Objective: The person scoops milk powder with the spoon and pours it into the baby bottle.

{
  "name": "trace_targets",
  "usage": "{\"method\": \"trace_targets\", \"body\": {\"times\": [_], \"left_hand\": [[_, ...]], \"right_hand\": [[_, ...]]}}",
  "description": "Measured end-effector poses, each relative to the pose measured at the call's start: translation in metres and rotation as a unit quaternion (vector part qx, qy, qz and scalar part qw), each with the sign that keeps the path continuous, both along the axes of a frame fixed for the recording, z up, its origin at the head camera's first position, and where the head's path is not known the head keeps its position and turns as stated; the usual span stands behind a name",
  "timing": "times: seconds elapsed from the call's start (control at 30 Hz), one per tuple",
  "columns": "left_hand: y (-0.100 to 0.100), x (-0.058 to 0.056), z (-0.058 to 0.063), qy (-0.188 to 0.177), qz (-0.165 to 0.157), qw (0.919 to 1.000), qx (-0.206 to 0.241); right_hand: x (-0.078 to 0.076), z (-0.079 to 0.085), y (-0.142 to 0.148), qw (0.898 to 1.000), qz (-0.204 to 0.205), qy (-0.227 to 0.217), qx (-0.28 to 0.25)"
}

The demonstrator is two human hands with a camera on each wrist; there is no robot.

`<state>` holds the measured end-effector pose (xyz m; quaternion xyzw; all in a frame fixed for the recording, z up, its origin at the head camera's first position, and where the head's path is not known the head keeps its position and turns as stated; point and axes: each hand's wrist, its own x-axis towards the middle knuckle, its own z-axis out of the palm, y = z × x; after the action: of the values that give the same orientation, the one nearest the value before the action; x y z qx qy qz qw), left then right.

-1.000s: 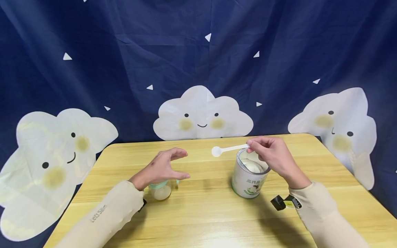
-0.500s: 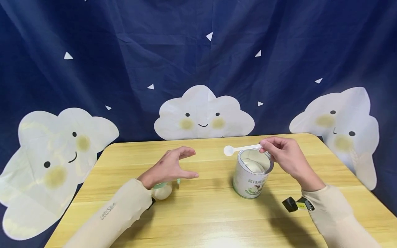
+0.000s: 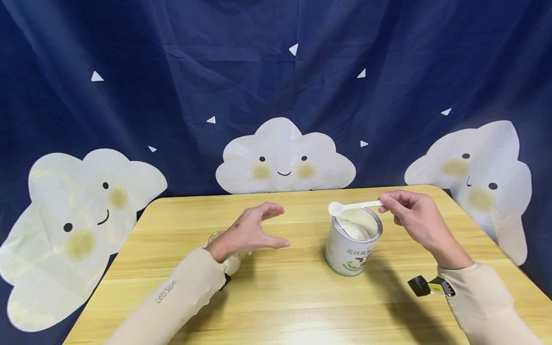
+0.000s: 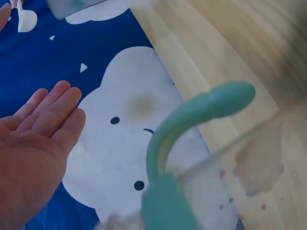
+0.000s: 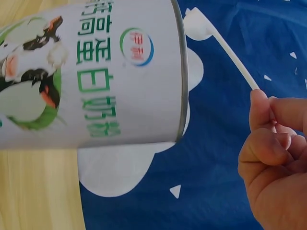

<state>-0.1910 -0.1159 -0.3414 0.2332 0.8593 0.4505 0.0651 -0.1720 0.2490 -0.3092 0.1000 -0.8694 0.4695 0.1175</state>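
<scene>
My right hand (image 3: 416, 218) pinches the end of a white measuring scoop's (image 3: 360, 206) thin handle between thumb and forefinger. The scoop's round bowl points left, over the rim of the open milk powder can (image 3: 350, 256). Pale powder shows inside that can, which has a cow on its label in the right wrist view. On the left, my left hand (image 3: 250, 232) hovers with thumb and fingers spread apart, holding nothing. Beneath its wrist stands a clear bottle (image 3: 233, 264), mostly hidden by the arm. A curved mint-green handle (image 4: 201, 108) looms close in the left wrist view.
Everything stands on a light wooden table (image 3: 284, 297). Behind its far edge hangs a dark blue curtain (image 3: 258, 62) printed with smiling clouds. A small black camera (image 3: 424, 286) is strapped at the right wrist.
My right hand has drawn the scoop rightward, from left of the can to over its rim. The left hand has also shifted right, its forearm now covering more of the bottle.
</scene>
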Motion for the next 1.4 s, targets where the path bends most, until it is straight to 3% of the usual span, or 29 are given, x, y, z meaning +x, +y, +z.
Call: {"method": "trace_targets", "body": {"times": [0.5,0.7,1.2,1.4], "left_hand": [[0.027,-0.002,-0.007,-0.012,-0.016,0.9998,0.007],[0.040,-0.005,-0.012,-0.002,-0.026,0.9996,0.011],[0.069,-0.012,-0.024,-0.013,-0.032,0.9976,0.060],[0.081,-0.014,-0.031,-0.021,-0.036,0.9970,0.066]], "right_hand": [[0.005,-0.001,0.020,0.999,-0.017,0.003,0.030],[0.007,-0.003,0.028,0.998,-0.024,0.006,0.051],[0.007,-0.009,0.029,0.994,-0.026,0.029,0.100],[0.007,-0.010,0.025,0.988,-0.037,0.076,0.131]]}}
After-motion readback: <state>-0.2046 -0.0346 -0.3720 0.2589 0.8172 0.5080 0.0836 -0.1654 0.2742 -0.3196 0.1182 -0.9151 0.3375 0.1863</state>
